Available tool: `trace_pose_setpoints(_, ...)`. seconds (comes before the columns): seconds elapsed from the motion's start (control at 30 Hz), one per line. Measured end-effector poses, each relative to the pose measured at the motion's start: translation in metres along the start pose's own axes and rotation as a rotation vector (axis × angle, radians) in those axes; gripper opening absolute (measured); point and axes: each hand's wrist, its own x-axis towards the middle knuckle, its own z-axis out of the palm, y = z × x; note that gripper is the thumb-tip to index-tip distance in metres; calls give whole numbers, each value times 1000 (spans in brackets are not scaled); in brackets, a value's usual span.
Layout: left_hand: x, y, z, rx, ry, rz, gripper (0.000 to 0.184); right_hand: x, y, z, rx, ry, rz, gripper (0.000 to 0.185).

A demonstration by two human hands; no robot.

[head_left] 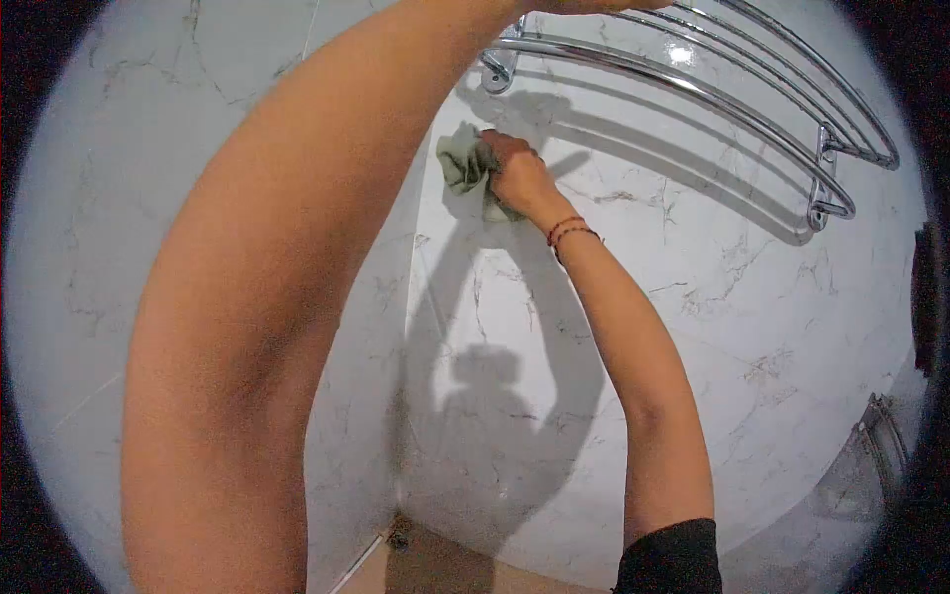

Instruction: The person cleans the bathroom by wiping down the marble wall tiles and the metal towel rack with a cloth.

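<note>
Cloth (462,163) — seemingly against marbled wall (732,297)

No readable text — no words, no labels, no brand names, no numbers, no signs — legible anywhere in the head view

Left arm (262,267) raised, hand (602,5) mostly cropped; right arm (633,337) extended, grip (520,172) clenched.

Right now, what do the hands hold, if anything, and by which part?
The right hand holds a grey-green cloth by its bunched right side. The left hand, by the chrome rack, is cut off; its grip cannot be told.
</note>
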Motion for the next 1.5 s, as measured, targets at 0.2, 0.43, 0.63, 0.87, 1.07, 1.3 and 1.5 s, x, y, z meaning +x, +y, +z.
trace_pose_setpoints(0.2, -1, -4, 6, -7, 12, 27, 98, 41, 10, 2, -420, 308, -365, 39)
trace_pose_setpoints(0.43, -5, -5, 0, 12, 11, 84, 99, 116, 56, 18, -401, 273, -568, 27)
trace_pose_setpoints(0.63, -4, -12, 9, 3, 43, 140, 96, 123, 49, 63, -616, 394, -254, 35)
trace_pose_setpoints(0.87, -1, -17, 12, -8, 67, 163, 96, 65, 67, 71, -573, 337, -77, 51)
trace_pose_setpoints(1.07, -5, -14, 17, -66, 117, 160, 93, 32, 53, -16, -551, 209, 307, 58)
trace_pose_setpoints(1.3, -7, -19, 22, -72, 181, 217, 93, 125, 84, -44, -485, 514, 120, 53)
trace_pose_setpoints(1.5, -4, -19, 20, -5, 154, 218, 92, 159, 82, -57, -389, 138, -250, 44)
